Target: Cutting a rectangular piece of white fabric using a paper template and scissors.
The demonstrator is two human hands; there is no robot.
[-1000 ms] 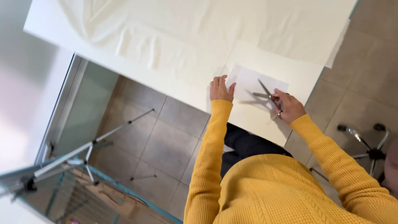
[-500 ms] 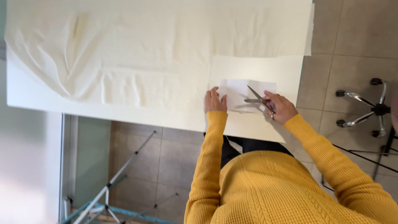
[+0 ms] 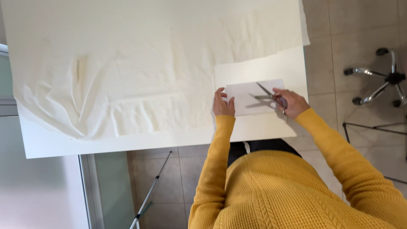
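Observation:
A small white rectangular sheet of paper (image 3: pixel 250 95) lies on the white table (image 3: pixel 263 127) near its right end. My left hand (image 3: pixel 223 104) presses on the paper's left edge, fingers spread. My right hand (image 3: pixel 290 102) grips a pair of metal scissors (image 3: pixel 266 94) with the blades apart over the paper's right part. Both arms wear yellow knitted sleeves.
A large creased cream cloth (image 3: pixel 148 68) covers most of the table to the left. A chrome chair base with castors (image 3: pixel 381 80) stands on the tiled floor at right. A thin metal rod (image 3: pixel 150 191) leans below the table's edge. A glass panel frame (image 3: pixel 87 186) is at lower left.
The view has swung so the table now lies level across the frame. My hands stay on the paper and scissors, the blades still apart over the sheet.

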